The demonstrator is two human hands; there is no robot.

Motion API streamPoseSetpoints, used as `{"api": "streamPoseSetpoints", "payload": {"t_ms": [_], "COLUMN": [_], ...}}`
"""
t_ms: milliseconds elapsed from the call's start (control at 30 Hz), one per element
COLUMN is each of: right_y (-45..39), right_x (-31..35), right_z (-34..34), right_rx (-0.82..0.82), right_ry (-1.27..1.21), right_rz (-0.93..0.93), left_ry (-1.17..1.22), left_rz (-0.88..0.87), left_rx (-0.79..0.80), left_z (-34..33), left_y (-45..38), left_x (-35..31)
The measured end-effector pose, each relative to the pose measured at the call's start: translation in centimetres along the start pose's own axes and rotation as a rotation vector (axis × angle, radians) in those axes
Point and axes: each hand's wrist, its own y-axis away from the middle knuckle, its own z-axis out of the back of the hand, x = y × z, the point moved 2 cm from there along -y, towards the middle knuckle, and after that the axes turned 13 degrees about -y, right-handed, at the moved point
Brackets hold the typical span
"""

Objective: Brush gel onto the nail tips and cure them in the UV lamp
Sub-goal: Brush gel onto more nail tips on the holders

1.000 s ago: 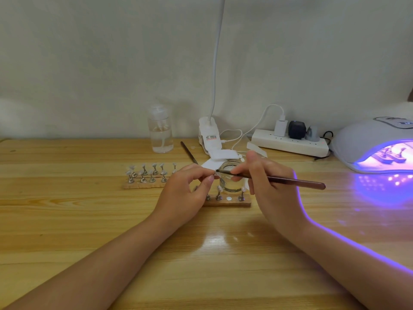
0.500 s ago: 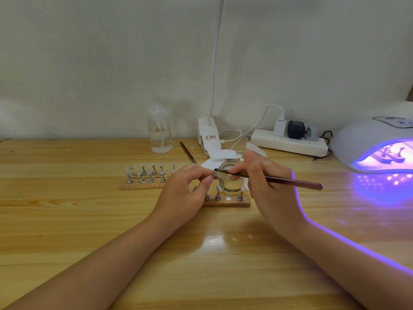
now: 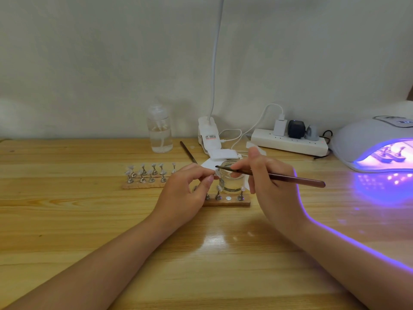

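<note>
At frame centre the left hand point(image 3: 185, 193) pinches a small nail tip point(image 3: 215, 175); the right hand point(image 3: 271, 186) grips a brush point(image 3: 290, 178), bristles touching that tip, above a glass jar point(image 3: 232, 179). The lit UV lamp point(image 3: 377, 144) glows at right edge
</note>
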Motion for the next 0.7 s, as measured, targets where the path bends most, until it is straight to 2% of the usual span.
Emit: {"api": "streamPoseSetpoints", "payload": {"t_ms": [433,700], "right_y": [-0.01,0.05], "right_x": [-0.17,-0.18], "right_z": [0.44,0.0], "right_rx": [-0.047,-0.011], "right_ry": [-0.045,-0.018], "right_rz": [0.002,-0.03], "left_ry": [0.008,0.014], "left_rz": [0.015,-0.004], "left_rx": [0.0,-0.005], "left_z": [-0.1,-0.13], "left_y": [-0.06,-0.05], "left_x": [0.14,0.18]}}
